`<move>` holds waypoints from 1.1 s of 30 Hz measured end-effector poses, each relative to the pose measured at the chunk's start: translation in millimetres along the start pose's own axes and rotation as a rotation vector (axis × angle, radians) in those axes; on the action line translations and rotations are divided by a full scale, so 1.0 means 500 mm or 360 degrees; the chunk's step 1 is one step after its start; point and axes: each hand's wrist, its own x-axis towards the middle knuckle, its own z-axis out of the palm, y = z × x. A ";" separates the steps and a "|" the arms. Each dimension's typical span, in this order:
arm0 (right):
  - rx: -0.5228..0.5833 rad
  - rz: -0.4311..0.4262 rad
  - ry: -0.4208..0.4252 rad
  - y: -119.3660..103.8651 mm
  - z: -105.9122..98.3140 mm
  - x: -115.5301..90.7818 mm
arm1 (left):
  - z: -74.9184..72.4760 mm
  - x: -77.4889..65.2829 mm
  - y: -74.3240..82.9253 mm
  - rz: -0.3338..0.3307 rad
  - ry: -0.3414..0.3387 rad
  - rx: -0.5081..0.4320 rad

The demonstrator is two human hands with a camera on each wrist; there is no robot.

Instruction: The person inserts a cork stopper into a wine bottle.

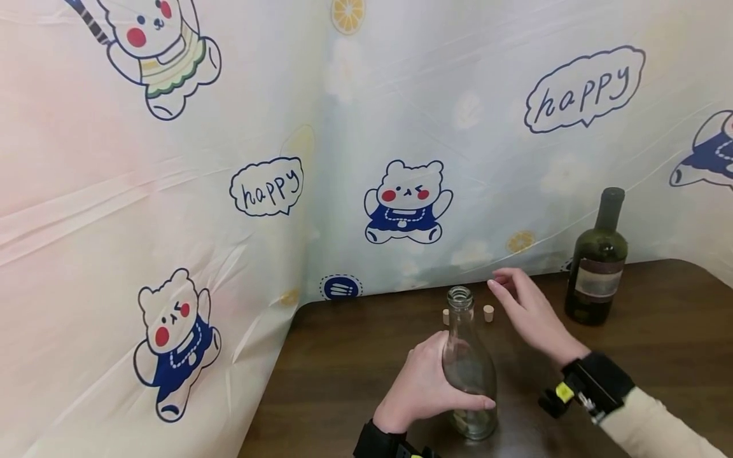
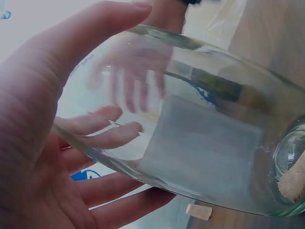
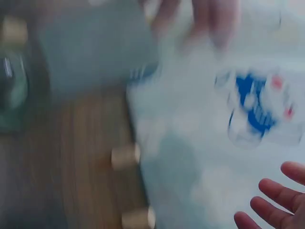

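Observation:
A clear glass bottle (image 1: 466,362) with an open mouth stands upright on the table, slightly tilted in the head view. My left hand (image 1: 424,378) grips its body, thumb across the near side and fingers around the far side. Inside the bottle, near its base, lies a cork (image 2: 293,179). A pale square label (image 2: 205,148) shows through the glass. My right hand (image 1: 529,315) hovers over the table to the right of the bottle, fingers loosely extended and holding nothing. Close by its fingertips stands a small cork (image 1: 488,313); another cork (image 1: 446,316) is partly hidden behind the bottle neck.
A dark green wine bottle (image 1: 598,280) with a label stands at the back right of the brown wooden table (image 1: 332,369). Behind the table hangs a pale curtain (image 1: 487,191) printed with bears and "happy" bubbles, reaching down to the table's back edge.

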 end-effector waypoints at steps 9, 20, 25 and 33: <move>-0.0343 0.0193 -0.0202 0.120 0.022 0.075 | 0.000 0.004 0.000 0.0007 -0.0009 -0.0005; -0.0328 0.0412 -0.0369 0.180 0.062 0.080 | 0.004 0.007 0.001 -0.0008 -0.0008 -0.0022; -0.0311 0.0395 -0.0285 0.190 0.071 0.081 | -0.002 0.008 0.003 -0.0038 -0.0019 -0.0046; -0.0170 0.0175 -0.0045 0.149 0.053 0.089 | -0.004 0.002 0.002 -0.0060 -0.0030 -0.0044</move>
